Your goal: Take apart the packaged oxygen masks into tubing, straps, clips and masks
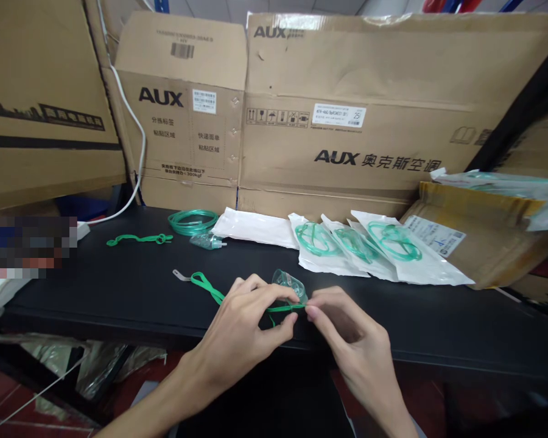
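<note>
While the big AUX boxes (347, 121) wall off the back of the black table (119, 286), a row of sealed pouches (393, 249) lies in front of them, and near the front edge the left hand (246, 322) and right hand (347, 334) meet at the little clear mask (288, 283), both pinching its green strap (207, 287).

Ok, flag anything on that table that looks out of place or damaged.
Nothing looks damaged or spilled. A spare green strap lies alone at the far left of the table, away from the packets, and the brown carton at right sits tilted. The left hand and right hand pinch a second strap at a clear mask.
</note>
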Motion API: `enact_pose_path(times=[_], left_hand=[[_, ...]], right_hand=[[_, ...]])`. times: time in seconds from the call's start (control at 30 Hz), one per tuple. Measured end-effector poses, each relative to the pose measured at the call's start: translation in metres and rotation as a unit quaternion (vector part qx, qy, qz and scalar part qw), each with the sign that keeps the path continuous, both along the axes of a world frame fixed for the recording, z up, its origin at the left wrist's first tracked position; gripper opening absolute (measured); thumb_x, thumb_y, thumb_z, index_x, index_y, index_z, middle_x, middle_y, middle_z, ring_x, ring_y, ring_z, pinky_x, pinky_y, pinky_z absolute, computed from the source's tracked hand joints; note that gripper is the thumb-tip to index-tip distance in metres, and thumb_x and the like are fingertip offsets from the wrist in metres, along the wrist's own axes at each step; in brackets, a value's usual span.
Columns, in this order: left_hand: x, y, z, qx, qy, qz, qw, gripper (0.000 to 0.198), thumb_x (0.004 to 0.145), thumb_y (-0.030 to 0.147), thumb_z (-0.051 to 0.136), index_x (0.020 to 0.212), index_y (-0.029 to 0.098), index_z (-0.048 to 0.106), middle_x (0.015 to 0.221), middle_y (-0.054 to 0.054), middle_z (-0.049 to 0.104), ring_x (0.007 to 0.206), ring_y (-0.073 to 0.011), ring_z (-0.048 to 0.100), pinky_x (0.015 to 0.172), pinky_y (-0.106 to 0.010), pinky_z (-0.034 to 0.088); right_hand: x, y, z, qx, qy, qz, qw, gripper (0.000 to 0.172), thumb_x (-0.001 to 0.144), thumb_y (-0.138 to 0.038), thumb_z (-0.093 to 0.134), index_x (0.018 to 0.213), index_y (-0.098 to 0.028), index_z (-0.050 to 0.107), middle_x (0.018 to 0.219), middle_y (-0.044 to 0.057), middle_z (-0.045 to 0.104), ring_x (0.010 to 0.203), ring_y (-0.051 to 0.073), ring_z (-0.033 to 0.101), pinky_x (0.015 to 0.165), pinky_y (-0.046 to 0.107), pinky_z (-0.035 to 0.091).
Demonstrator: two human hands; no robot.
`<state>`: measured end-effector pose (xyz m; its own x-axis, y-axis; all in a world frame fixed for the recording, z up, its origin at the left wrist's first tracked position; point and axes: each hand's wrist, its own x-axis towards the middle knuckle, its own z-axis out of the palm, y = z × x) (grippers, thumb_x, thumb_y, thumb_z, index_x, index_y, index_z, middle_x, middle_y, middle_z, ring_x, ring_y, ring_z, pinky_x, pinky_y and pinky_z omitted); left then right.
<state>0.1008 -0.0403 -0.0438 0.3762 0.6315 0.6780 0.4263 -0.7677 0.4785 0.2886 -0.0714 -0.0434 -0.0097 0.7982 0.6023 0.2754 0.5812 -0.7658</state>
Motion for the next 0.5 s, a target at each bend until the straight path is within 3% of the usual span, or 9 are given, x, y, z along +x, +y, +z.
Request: enact_pose_path(times=[0.17, 0.33, 0.5], left_hand=[[-0.0016, -0.0002, -0.0002, -0.007, -0.008, 0.004, 1.000, 0.024, 0.091, 0.015, 0.072, 0.109, 0.030, 0.065, 0.100, 0.008, 0.074, 0.091, -0.0163, 0.063, 0.088, -0.035, 0.039], [-0.0007, 0.0005, -0.0023, 0.007, -0.011, -0.002, 1.000, 0.028, 0.091, 0.011, 0.070, 0.111, 0.030, 0.064, 0.101, 0.008, 0.073, 0.091, -0.0153, 0.062, 0.089, -0.034, 0.039], [-0.0014, 0.0008, -0.0035, 0.013, 0.000, -0.011, 1.000, 0.029, 0.091, 0.010, 0.068, 0.112, 0.029, 0.062, 0.103, 0.008, 0.074, 0.093, -0.0164, 0.061, 0.088, -0.034, 0.038]], right_hand=[[0.0023, -0.0005, 0.0005, 0.002, 0.038, -0.014, 0.999, 0.008, 0.095, -0.022, 0.070, 0.088, -0.026, 0.069, 0.087, -0.002, 0.064, 0.076, 0.011, 0.063, 0.071, 0.017, 0.053], [0.0023, 0.0013, -0.0011, -0.027, 0.009, 0.015, 0.999, 0.009, 0.091, -0.024, 0.075, 0.098, -0.028, 0.071, 0.092, -0.002, 0.070, 0.082, 0.014, 0.068, 0.077, 0.021, 0.056], [-0.0017, 0.0025, 0.0002, 0.005, -0.057, 0.016, 0.998, 0.008, 0.090, -0.022, 0.077, 0.095, -0.026, 0.073, 0.091, -0.001, 0.070, 0.076, 0.014, 0.064, 0.070, 0.025, 0.052]])
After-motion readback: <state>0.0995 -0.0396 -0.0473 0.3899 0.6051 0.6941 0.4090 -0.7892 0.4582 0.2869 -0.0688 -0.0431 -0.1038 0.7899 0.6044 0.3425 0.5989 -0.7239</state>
